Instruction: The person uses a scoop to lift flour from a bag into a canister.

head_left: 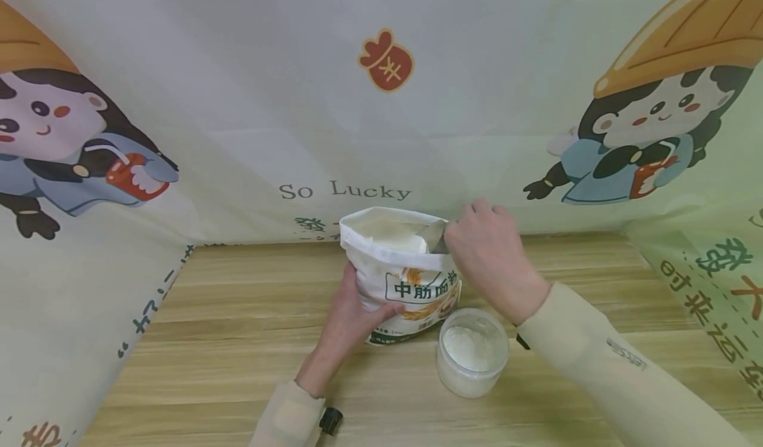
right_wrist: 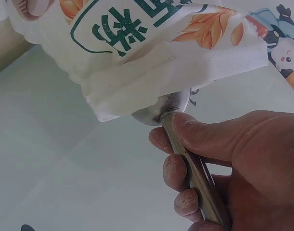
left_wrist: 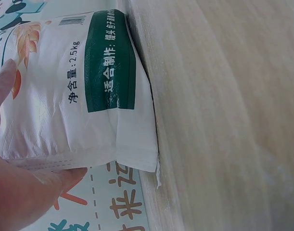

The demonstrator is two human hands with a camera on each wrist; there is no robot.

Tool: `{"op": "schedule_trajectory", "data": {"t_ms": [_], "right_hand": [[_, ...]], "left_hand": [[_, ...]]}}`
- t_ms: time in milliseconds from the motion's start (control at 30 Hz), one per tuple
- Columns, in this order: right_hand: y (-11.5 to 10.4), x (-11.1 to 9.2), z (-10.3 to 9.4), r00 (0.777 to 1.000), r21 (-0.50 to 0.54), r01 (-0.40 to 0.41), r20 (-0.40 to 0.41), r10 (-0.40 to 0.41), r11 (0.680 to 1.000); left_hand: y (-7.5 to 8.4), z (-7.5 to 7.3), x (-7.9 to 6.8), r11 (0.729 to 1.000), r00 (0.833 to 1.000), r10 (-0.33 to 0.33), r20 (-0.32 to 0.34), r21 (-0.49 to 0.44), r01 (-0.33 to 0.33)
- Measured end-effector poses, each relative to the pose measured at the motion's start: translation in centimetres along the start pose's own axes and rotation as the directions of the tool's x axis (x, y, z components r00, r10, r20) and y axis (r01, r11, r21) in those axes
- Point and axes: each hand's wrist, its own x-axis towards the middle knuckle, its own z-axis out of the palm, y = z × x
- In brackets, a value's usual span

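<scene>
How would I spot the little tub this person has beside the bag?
Start at the wooden table in front of the cartoon backdrop, then find the white flour bag standing mid-table. The tub sits just right of it, below the right hand: round, clear plastic, lidless, with white powder inside.

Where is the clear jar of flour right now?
In the head view, the clear jar stands on the wooden table, right of and touching the flour bag.
</scene>
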Motion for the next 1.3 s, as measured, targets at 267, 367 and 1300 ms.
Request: {"op": "schedule_trajectory", "data": {"t_ms": [267, 367, 1300], "right_hand": [[0.2, 0.9, 0.4, 0.997, 0.049, 0.005, 0.076, -0.009, 0.999], [0.3, 1.3, 0.6, 0.993, 0.073, 0.003, 0.115, -0.012, 0.997], [0.4, 2.3, 2.6, 0.978, 0.228, -0.01, 0.205, -0.038, 0.974]], "left_hand": [[0.0, 0.0, 0.0, 1.0, 1.0, 0.001, 0.005, -0.007, -0.001], [0.0, 0.0, 0.0, 1.0, 1.0, -0.005, 0.007, -0.007, 0.005], [0.1, -0.1, -0.1, 1.0, 1.0, 0.005, 0.007, -0.007, -0.005]]}}
